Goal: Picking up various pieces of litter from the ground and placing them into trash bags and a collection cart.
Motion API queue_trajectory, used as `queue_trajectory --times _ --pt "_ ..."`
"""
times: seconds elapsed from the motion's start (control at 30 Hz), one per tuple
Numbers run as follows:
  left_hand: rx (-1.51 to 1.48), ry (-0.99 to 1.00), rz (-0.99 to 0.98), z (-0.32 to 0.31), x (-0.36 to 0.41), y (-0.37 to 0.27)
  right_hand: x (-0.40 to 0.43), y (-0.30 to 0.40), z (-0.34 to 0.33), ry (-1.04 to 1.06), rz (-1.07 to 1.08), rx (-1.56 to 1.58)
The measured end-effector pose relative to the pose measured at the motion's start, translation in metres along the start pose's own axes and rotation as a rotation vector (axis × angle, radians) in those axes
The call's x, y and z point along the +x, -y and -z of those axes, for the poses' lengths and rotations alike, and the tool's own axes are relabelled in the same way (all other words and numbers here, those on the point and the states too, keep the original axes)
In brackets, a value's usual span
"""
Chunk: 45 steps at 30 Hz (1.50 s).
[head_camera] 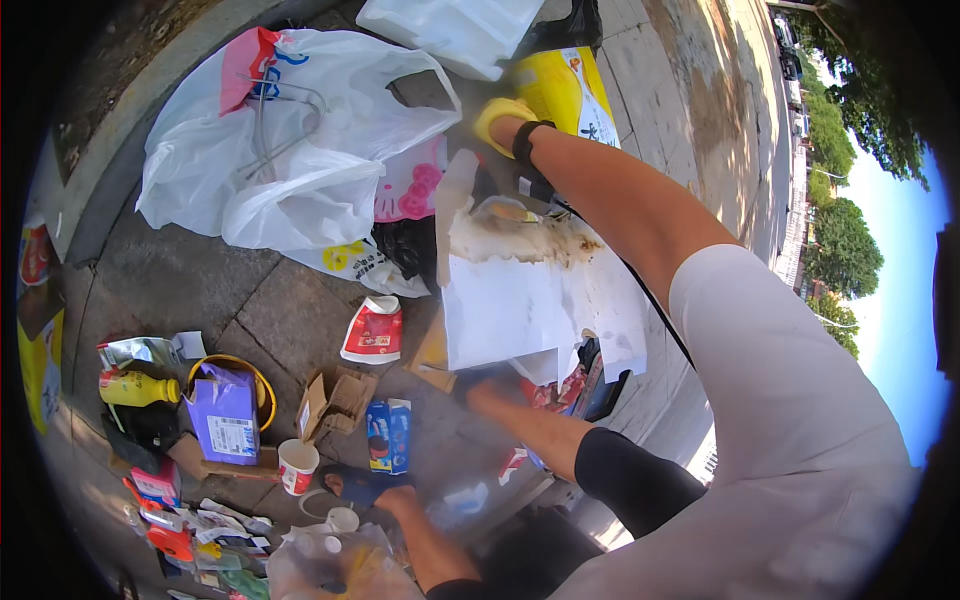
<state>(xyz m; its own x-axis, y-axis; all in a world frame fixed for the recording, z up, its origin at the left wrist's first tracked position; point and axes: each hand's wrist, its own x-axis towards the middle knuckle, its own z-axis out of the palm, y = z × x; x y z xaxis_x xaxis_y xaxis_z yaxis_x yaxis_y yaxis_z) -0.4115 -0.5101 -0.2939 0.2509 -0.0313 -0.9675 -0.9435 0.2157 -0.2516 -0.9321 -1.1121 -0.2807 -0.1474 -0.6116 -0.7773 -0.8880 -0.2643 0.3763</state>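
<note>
My right hand (pixel 504 124), in a yellow glove with a black band at the wrist, reaches between a yellow printed bag (pixel 566 86) and a large white plastic bag (pixel 300 150); its fingers are blurred and their grip is hidden. A bent metal wire piece (pixel 262 124) lies on the white bag. Close below the hand lies a stained white sheet or flattened carton (pixel 510 300). My left hand is out of view; a blurred yellow patch near a clear plastic bag (pixel 337 559) cannot be identified.
My feet stand near a blue carton (pixel 388 435) and a paper cup (pixel 298 465). Around them on the paving lie a red-white paper container (pixel 373 330), a purple parcel (pixel 223 420) in a yellow-rimmed bucket, a yellow bottle (pixel 139 388) and an orange tape roll (pixel 170 541). A white foam box (pixel 457 30) lies beyond.
</note>
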Motion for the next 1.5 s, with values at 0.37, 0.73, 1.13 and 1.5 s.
queue_trajectory --times 0.37,0.73,1.13,1.5 --pt "-0.437 -0.156 0.030 0.008 -0.022 0.013 -0.093 0.012 -0.040 -0.265 -0.272 1.505" --pt "-0.275 -0.158 0.075 -0.145 -0.309 0.374 -0.382 -0.008 0.019 0.549 0.242 1.853" --pt "-0.438 -0.321 0.189 -0.248 -0.326 0.378 -0.555 0.100 0.062 1.118 0.648 1.245" --pt "-2.391 -0.223 0.692 -0.215 -0.338 0.298 -0.606 -0.021 -0.001 0.626 -0.183 1.592"
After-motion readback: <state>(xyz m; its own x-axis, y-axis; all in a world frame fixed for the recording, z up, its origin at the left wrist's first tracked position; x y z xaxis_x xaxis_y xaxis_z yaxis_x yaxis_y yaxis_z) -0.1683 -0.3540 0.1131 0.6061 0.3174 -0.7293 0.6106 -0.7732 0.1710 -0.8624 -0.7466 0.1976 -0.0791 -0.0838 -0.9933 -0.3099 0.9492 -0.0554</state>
